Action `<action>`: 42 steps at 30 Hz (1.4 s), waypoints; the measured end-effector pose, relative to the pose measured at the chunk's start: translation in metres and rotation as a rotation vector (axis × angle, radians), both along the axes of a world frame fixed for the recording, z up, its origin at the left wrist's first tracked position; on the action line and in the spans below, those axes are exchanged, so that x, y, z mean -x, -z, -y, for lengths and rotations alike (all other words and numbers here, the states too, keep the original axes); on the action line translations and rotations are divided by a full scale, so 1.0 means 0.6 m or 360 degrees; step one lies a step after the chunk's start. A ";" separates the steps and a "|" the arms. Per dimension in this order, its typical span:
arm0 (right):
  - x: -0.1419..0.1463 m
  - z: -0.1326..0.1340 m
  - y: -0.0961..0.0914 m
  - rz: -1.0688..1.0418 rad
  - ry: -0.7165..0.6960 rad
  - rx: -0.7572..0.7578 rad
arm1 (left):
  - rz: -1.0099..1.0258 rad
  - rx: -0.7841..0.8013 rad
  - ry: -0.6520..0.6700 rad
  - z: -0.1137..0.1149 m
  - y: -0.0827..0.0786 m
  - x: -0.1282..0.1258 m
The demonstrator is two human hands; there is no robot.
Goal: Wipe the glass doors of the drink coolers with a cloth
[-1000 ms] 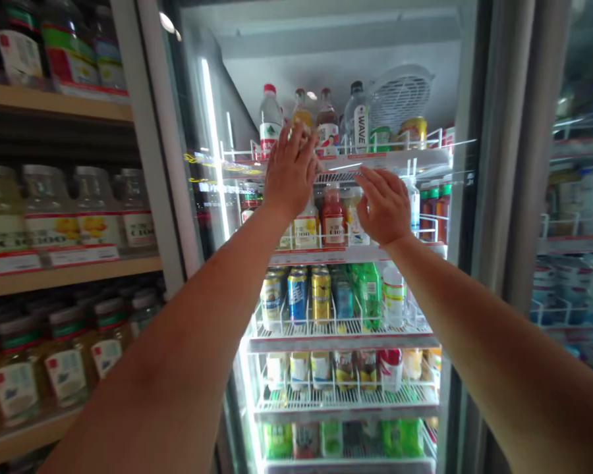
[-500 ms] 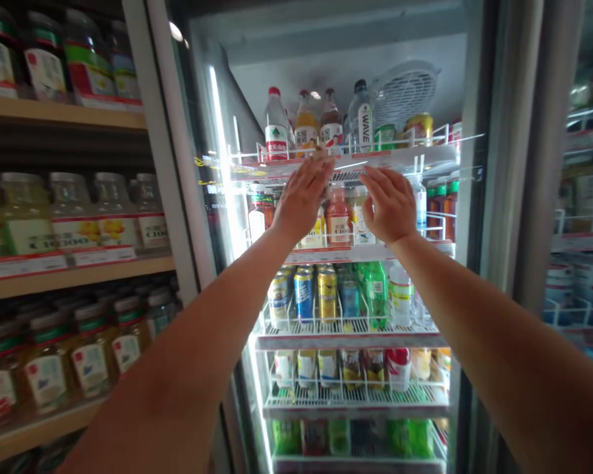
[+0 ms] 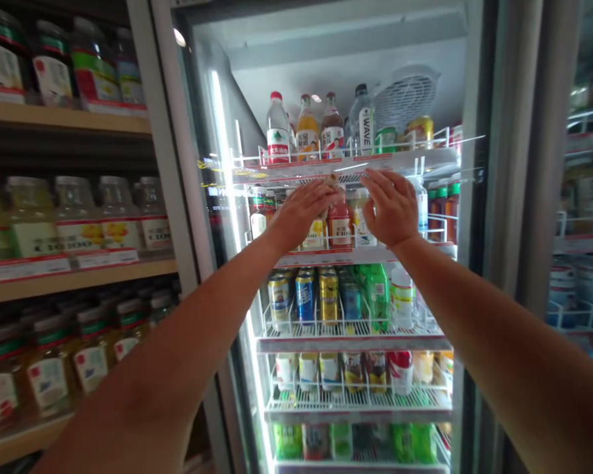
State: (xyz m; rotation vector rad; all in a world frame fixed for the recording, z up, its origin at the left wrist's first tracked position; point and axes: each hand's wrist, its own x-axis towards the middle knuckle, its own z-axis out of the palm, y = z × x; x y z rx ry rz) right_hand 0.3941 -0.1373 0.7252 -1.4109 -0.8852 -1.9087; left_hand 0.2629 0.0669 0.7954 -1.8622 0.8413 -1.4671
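Observation:
My left hand reaches up in front of the cooler's second shelf, fingers stretched out and pointing right. A small beige-brown patch shows at its fingertips; whether it is a held thing or a reflection is unclear. To its right, my right hand is raised at about the same height, fingers extended to the left and thumb apart. Nothing shows in it. Between the hands stand a bottle of reddish drink and a pale-labelled bottle. Reflections suggest glass in front of the shelves; contact with it cannot be told.
Above the hands, the top shelf carries several bottles and a round white grille sits behind. Cans and green bottles fill lower wire racks. Wooden shelves with bottles stand left; a metal frame rises right.
My left hand has come down from the top shelf's edge and turned flatter, its fingers now pointing more to the right. My right hand stays almost where it was. The view has tilted slightly.

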 end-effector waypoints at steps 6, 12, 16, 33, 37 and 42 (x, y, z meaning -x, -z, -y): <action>-0.001 0.000 0.000 -0.0005 -0.0025 0.0007 | 0.0232 0.0337 0.0046 -0.009 -0.020 0.006; -0.001 0.001 0.000 -0.0023 0.0003 0.0023 | -0.0116 -0.0095 0.0005 -0.007 0.002 0.002; -0.001 0.001 0.000 -0.0023 -0.0016 0.0026 | 0.0092 0.0104 0.0074 -0.020 -0.027 0.007; 0.003 0.004 0.001 -0.0030 -0.0007 0.0042 | 0.0053 0.0044 -0.0023 -0.034 0.001 0.005; 0.002 0.005 0.001 -0.0042 -0.0014 0.0048 | -0.0030 -0.0075 -0.0117 -0.046 -0.022 0.018; 0.002 0.003 0.002 -0.0055 -0.0032 0.0050 | 0.0188 0.0112 -0.0047 -0.058 -0.028 0.030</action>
